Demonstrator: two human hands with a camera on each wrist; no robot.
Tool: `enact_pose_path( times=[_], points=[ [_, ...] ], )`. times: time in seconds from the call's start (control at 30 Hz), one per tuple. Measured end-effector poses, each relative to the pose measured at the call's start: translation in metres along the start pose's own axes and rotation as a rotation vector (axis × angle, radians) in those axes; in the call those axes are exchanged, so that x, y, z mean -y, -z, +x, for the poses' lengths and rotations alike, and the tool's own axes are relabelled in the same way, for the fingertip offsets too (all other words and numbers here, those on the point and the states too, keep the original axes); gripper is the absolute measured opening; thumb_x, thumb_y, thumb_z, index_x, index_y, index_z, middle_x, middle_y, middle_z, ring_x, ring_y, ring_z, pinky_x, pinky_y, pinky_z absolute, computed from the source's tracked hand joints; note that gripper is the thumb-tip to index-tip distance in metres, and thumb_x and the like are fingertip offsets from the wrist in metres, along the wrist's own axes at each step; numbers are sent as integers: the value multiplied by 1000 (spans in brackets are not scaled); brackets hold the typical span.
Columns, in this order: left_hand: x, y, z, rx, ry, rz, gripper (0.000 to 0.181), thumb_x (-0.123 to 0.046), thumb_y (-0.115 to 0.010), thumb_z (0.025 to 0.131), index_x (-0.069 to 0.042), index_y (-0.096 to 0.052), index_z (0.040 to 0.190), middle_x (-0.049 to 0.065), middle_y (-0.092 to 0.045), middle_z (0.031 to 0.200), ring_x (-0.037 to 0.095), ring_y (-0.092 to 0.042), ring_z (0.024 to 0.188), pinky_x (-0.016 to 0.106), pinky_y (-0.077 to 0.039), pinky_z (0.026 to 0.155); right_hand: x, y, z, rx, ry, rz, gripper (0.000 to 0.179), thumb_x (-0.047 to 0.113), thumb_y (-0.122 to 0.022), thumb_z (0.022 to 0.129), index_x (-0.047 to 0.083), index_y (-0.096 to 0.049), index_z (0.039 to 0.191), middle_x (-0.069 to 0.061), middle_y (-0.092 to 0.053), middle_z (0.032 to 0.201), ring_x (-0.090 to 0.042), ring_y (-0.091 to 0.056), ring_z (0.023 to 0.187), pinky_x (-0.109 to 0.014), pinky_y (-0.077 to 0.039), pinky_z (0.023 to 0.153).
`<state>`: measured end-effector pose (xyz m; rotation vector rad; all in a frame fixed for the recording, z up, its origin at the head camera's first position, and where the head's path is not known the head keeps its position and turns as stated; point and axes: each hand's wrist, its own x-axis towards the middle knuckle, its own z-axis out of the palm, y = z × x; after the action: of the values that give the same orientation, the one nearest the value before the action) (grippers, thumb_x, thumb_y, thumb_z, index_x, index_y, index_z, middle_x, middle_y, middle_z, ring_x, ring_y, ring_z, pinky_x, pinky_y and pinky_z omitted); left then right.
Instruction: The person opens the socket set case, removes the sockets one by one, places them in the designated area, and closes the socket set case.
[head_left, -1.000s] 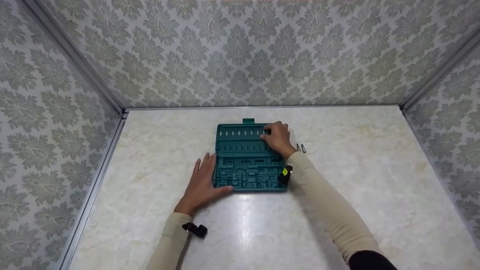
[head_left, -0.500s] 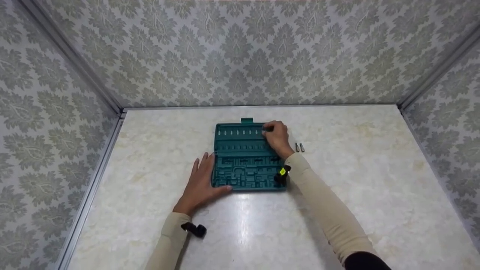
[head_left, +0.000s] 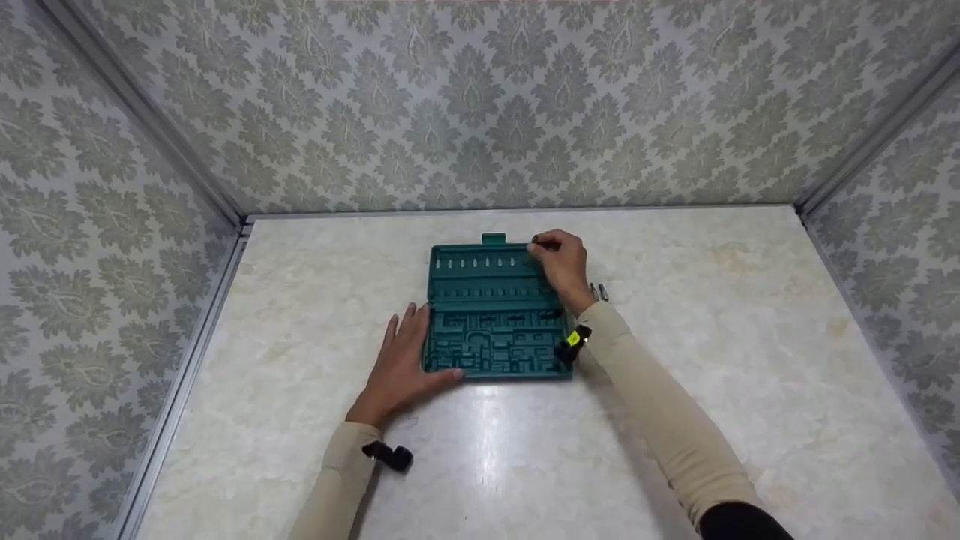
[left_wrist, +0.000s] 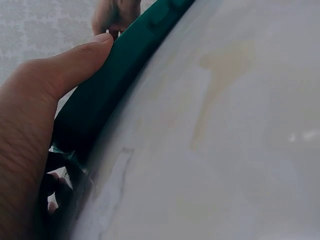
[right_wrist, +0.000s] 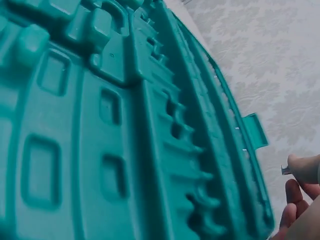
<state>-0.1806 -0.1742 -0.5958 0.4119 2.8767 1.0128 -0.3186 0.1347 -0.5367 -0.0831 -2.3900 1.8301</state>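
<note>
Right hand (head_left: 562, 262) pinches, seemingly, a metal bit (right_wrist: 285, 170); left hand (head_left: 403, 375), spread, touches the case (head_left: 487, 306).

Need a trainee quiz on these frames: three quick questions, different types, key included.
1. Which hand pinches a metal piece?
2. How many loose pieces show on the table right of the case? a) none b) two c) five
3. True or false: the case is shut.

Key:
1. The right hand.
2. b
3. False; it lies open, the left hand touching it.
</note>
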Motion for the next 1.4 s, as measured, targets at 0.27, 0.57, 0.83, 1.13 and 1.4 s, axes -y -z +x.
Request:
enact_pose_path(
  times=[0.27,0.57,0.83,1.13,1.4],
  points=[
    [1,1,-1,5,25,-7,137,-86,-76,81,-18,-7,179,8,-6,186,29,4,171,56,-1,137,5,26,-11,24,85,8,17,10,-78,104,-2,-79,117,-16,-76,120,-23,-67,104,-32,-54,89],
    [2,-1,2,-7,-16,9,136,-83,-76,83,-13,-9,179,11,-10,185,28,0,172,52,2,138,-13,59,-31,-31,134,38,21,9,-78,103,-3,-80,120,-18,-77,120,-22,-67,103,-25,-55,86],
    [0,0,2,-8,-18,14,137,-83,-76,82,-12,-10,179,12,-11,185,27,-2,172,51,4,137,-25,84,-51,-100,109,-3,25,7,-76,105,-9,-77,124,-25,-76,121,-22,-66,102,-18,-51,82],
    [2,-1,2,-13,-24,26,137,-83,-76,82,-12,-10,178,11,-13,185,26,-3,172,49,3,138,-39,108,-64,-150,2,-19,26,3,-75,104,-11,-75,125,-28,-74,123,-17,-65,98,-15,-51,77],
    [1,0,1,-17,-22,17,137,-84,-76,82,-12,-11,178,11,-14,184,26,-3,172,49,3,138,-66,121,-63,-153,-17,-33,27,12,-82,101,-6,-79,121,-23,-76,120,-10,-68,94,-14,-55,78]
  ],
)
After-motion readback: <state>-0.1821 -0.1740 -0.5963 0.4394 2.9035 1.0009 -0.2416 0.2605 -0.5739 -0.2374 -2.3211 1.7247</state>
